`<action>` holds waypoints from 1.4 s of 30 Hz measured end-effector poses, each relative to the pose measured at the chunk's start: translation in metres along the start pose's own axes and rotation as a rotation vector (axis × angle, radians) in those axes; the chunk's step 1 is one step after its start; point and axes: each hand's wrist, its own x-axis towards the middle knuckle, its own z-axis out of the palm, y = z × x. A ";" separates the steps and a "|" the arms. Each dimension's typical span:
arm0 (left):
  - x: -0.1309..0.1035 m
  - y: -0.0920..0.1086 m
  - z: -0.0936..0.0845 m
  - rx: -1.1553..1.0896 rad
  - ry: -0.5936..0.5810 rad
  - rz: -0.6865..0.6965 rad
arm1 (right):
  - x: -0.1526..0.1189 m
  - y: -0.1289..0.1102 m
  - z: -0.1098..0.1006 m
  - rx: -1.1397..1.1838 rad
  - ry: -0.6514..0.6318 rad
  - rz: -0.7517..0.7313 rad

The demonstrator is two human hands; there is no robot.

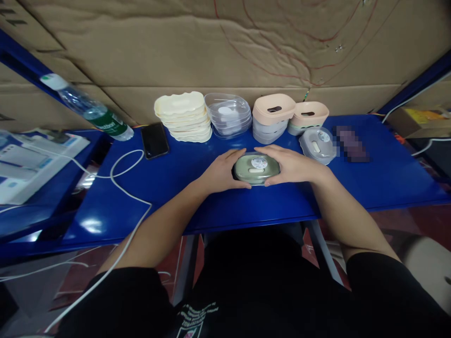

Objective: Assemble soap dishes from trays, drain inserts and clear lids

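Between my hands, near the middle of the blue table, is a green oval box (pixel 246 170) under a clear lid with a round white label and a small pale tab. My left hand (pixel 225 172) wraps round its left end, fingers behind and thumb in front. At the right end my right hand (pixel 291 165) grips it the same way, its thumb on the front edge. A similar grey box with a clear lid (pixel 318 146) sits to the right of my right hand.
Along the back stand cream trays (pixel 183 117), clear lids (pixel 229 115), and stacks of peach and grey boxes (pixel 271 117) (pixel 308 115). A phone (pixel 155 141), a bottle (pixel 95 112) and a white cable (pixel 132 197) are at left. A blurred dark object (pixel 352 144) lies right.
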 end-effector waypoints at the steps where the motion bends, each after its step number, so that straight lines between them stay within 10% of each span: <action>1: 0.000 0.000 0.000 0.004 -0.004 -0.002 | 0.000 0.000 0.000 0.000 -0.006 0.008; 42: 0.001 0.001 -0.006 0.151 -0.136 -0.036 | 0.014 -0.007 0.024 -0.133 0.014 0.021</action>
